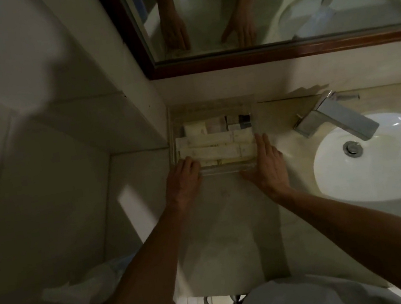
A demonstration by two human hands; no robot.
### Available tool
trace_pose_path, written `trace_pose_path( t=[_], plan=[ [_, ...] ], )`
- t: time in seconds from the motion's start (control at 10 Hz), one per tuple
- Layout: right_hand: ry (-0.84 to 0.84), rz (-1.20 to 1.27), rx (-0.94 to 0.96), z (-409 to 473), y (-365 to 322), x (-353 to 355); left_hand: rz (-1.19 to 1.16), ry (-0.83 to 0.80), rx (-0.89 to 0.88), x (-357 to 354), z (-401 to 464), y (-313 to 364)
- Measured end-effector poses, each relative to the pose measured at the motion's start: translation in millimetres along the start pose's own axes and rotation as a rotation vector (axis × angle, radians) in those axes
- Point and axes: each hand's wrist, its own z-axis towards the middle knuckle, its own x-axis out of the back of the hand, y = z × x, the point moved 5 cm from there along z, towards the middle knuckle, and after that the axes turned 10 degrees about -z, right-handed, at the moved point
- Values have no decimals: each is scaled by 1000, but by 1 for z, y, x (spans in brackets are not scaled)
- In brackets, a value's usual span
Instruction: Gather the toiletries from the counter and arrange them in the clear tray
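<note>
While both bare forearms reached forward over the pale marble counter (229, 226), left hand (184, 178) curled over the near left corner of the clear plastic rectangular tray (219, 170), fingers bent onto its rim. Right hand (265, 161) laid flat along the tray's right wall, fingers straight and together, thumb against the near edge; neither hand closed around any loose item. Tray tucked into the counter's back left corner, well apart from the white oval sink basin (387, 175) and chrome faucet (333, 117). Inside, long cream-wrapped toiletry packets (222, 145) lying side by side, and behind them small boxed or bottled toiletries (231, 122), perhaps soaps, too dim to identify.
</note>
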Motion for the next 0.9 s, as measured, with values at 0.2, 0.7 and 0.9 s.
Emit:
trace_pose_path(
  t=[0.2,0.7,0.9],
  plan=[
    [46,18,-6,8,0,3,1,32,-3,7,14,-4],
    [80,52,-150,21,-20,12,43,84,22,8,28,8],
    [-287,313,-3,8,5,53,-215,34,86,9,-22,43]
  ],
)
